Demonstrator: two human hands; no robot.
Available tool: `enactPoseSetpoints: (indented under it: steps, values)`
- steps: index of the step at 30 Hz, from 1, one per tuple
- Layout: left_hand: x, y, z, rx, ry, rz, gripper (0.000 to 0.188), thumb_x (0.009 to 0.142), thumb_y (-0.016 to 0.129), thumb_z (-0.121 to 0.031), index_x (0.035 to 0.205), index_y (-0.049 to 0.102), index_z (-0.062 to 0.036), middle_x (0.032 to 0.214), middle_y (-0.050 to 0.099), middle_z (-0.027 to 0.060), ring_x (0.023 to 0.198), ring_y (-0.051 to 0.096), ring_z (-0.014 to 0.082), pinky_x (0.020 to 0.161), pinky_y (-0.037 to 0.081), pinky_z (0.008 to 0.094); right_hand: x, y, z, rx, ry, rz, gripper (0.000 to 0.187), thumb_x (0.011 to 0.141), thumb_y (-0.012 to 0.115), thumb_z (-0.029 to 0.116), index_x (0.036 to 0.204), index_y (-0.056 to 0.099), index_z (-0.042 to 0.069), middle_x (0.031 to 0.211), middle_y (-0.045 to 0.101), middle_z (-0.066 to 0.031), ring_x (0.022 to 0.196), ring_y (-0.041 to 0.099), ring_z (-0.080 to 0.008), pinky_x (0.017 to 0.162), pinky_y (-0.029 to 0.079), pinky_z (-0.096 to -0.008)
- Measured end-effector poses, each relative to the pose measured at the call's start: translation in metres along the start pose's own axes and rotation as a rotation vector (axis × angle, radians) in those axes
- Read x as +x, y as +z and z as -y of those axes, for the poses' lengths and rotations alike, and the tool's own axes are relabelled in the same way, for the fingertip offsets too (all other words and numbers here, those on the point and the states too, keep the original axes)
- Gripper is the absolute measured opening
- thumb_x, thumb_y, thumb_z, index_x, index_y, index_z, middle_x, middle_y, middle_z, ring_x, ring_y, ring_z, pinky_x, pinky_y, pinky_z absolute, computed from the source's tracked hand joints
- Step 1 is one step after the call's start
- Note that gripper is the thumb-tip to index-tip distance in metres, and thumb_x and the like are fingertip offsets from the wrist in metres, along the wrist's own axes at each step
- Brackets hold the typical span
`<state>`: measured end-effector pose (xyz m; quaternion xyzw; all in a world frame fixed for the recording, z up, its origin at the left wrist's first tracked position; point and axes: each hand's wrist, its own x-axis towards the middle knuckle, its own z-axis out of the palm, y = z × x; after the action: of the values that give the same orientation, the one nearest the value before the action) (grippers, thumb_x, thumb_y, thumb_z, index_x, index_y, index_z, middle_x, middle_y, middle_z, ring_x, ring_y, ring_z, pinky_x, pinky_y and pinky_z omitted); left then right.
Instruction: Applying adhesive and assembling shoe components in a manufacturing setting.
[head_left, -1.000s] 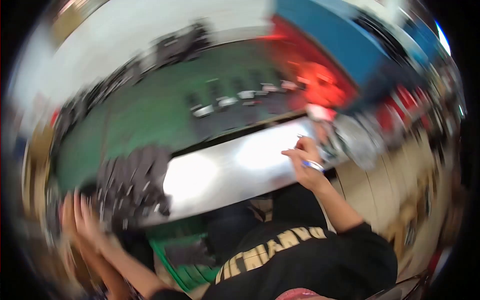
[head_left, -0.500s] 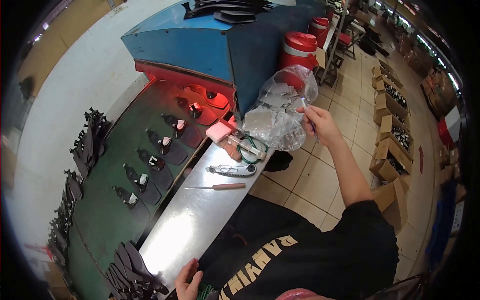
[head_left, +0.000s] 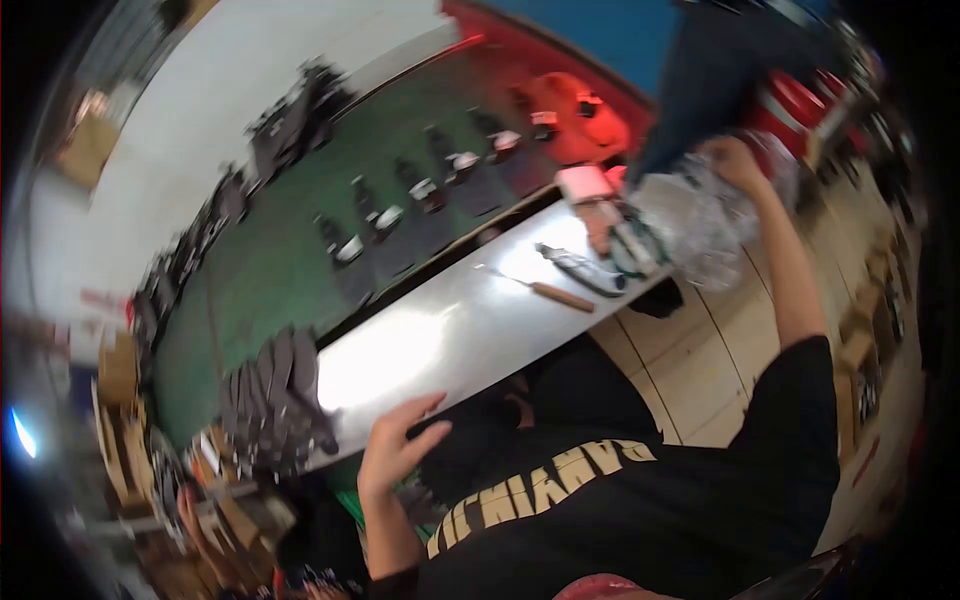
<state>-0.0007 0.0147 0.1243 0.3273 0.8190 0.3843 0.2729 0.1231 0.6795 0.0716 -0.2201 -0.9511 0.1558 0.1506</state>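
Observation:
My left hand is raised by the near edge of the metal ledge, fingers apart, with nothing in it. Stretched out to the far right, my right hand is at the clear plastic bags; motion blurs its fingers, and whether it holds anything cannot be made out. On the ledge lie a wooden-handled awl and a grey utility knife. Beyond them are a pink block and green cord. A stack of dark sole-shaped pieces sits at the ledge's left end.
A green conveyor belt carries a row of dark sole-shaped pieces with white wads, under red light near the blue machine. More dark pieces line its far side. Red-and-white coolers and cardboard boxes stand right.
The view has swung left, shifting the scene rightward. My left hand has risen farther into view beside the ledge. My right hand, which held a thin pale object, is now over the plastic bags.

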Motion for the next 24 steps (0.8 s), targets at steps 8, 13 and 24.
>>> enactPoseSetpoints:
  steps: [8, 13, 24]
  values:
    - [0.076, -0.092, 0.105, -0.228, 0.001, -0.659, 0.03, 0.087, 0.069, -0.012, 0.113, 0.067, 0.002, 0.098, 0.071, 0.0088, 0.09, 0.064, 0.0106, 0.081, 0.051, 0.024, -0.042, 0.001, 0.023, -0.228, 0.21, -0.334, 0.025, 0.082, 0.055, 0.005, 0.102, 0.071, 0.006, 0.108, 0.067, -0.0145, 0.1, 0.061, -0.0337, 0.087, 0.047, -0.0395]
    - [0.182, -0.141, 0.164, 0.34, -0.194, -0.8, 0.06, 0.09, 0.065, -0.031, 0.14, 0.045, -0.0043, 0.135, 0.054, 0.0177, 0.121, 0.055, 0.0274, 0.096, 0.045, 0.0348, -0.095, -0.022, 0.126, -0.178, 0.041, -0.606, 0.024, 0.088, 0.054, 0.001, 0.107, 0.069, 0.006, 0.114, 0.066, -0.0105, 0.108, 0.06, -0.0291, 0.093, 0.045, -0.0352]
    - [0.196, -0.104, 0.182, 0.53, -0.037, -1.018, 0.031, 0.083, 0.069, -0.026, 0.108, 0.062, -0.0094, 0.101, 0.063, 0.0154, 0.093, 0.061, 0.036, 0.079, 0.048, 0.0433, -0.118, 0.023, 0.298, 0.503, -0.214, -0.203, 0.02, 0.085, 0.056, -0.007, 0.101, 0.067, -0.001, 0.106, 0.066, -0.0136, 0.099, 0.063, -0.0252, 0.086, 0.047, -0.0327]
